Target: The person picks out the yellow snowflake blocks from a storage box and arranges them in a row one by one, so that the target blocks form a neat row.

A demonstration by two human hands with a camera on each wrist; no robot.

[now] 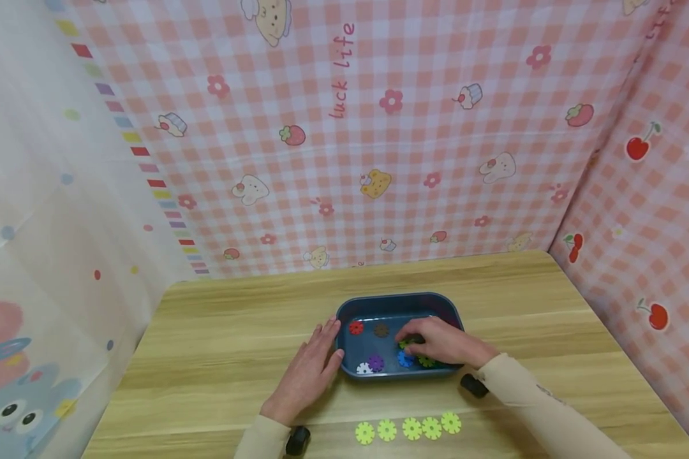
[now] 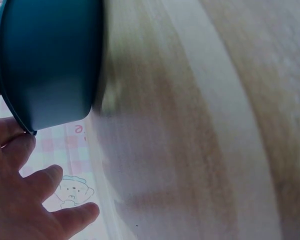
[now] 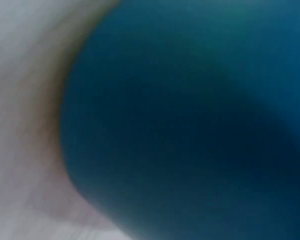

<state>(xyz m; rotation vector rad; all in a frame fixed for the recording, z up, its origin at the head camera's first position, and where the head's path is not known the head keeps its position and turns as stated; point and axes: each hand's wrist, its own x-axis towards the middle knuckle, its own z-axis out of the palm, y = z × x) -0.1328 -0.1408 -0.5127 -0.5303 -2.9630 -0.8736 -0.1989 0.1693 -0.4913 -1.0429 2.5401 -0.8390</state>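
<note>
A dark blue tray stands on the table with several loose notched snowflake discs in it. My left hand touches the tray's left wall with its fingers spread, seen also in the left wrist view. My right hand reaches over the right side into the tray, and its thumb and finger pinch a green snowflake disc, partly hidden by them. Below the hand lie a blue disc and another green disc. The right wrist view holds only the tray's blurred outer wall.
Red, brown, purple and white discs lie in the tray. Several yellow-green discs form a row on the wooden table in front. Patterned cloth hangs behind and at both sides.
</note>
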